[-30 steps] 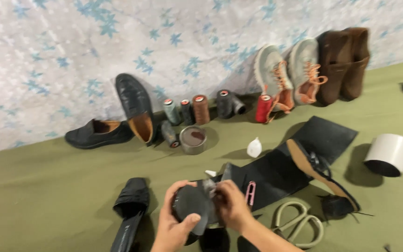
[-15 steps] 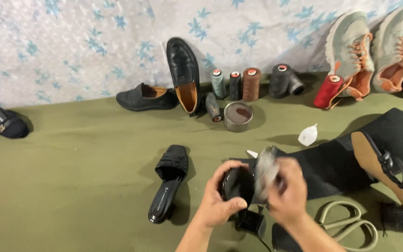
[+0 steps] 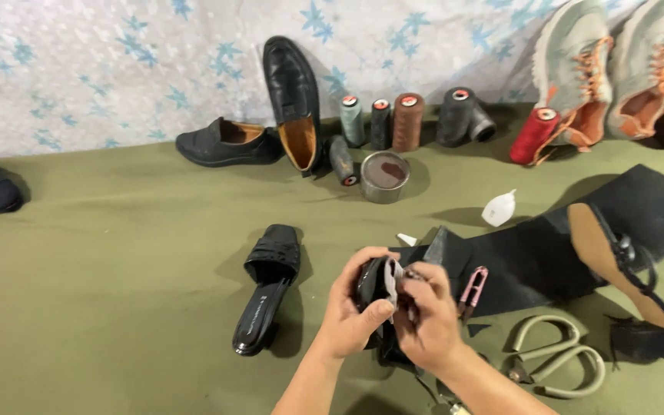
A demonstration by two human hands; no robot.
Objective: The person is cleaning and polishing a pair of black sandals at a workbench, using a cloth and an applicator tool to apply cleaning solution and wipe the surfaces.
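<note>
hands (image 3: 390, 311) around black shoe (image 3: 372, 283)

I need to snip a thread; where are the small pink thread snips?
In the head view, the pink thread snips lie on the black sheet, just right of the right hand and above the large scissors.

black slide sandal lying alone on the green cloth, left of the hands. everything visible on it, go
The black sandal is an open-toed slide with a wide woven or embossed strap across the front and a glossy, leather-like footbed. It lies flat, sole down, on the olive green cloth, toe end pointing away toward the wall, heel end nearest the camera and angled slightly left. It looks intact. Nothing touches it: the left hand is just to its right, apart from it. It throws a soft shadow on the cloth beside it.
</note>
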